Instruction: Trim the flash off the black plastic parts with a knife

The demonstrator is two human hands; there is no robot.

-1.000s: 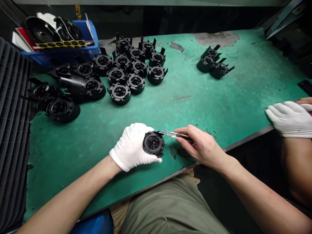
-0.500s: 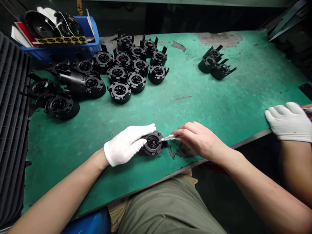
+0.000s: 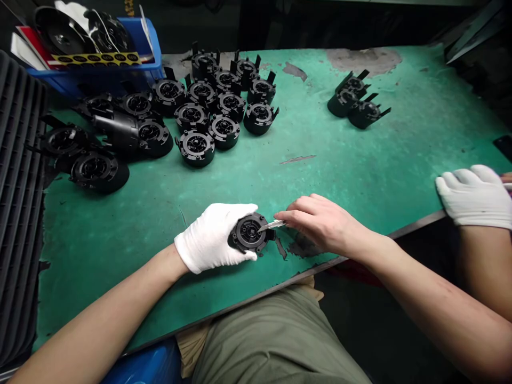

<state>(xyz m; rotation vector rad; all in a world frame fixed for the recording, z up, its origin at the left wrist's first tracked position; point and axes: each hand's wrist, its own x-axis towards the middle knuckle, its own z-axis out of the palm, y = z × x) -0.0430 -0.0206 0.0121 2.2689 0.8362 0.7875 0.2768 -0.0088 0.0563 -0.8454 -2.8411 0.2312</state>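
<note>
- L hand [image 3: 216, 237], gloved: grasping blk round part [image 3: 250, 233]
- R hand [image 3: 322, 221], bare: gripping knife [image 3: 273, 225], tip at part's face
- blk housings [image 3: 196, 146]: beyond part, mostly L

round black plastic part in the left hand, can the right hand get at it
Seemingly yes: the white-gloved left hand grips the part from the left, leaving its face open to the slim silver metal tool in the bare right hand.

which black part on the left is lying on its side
The black part below the blue bin with its smooth curved wall facing up; the other parts clearly visible show ringed round faces.
</note>
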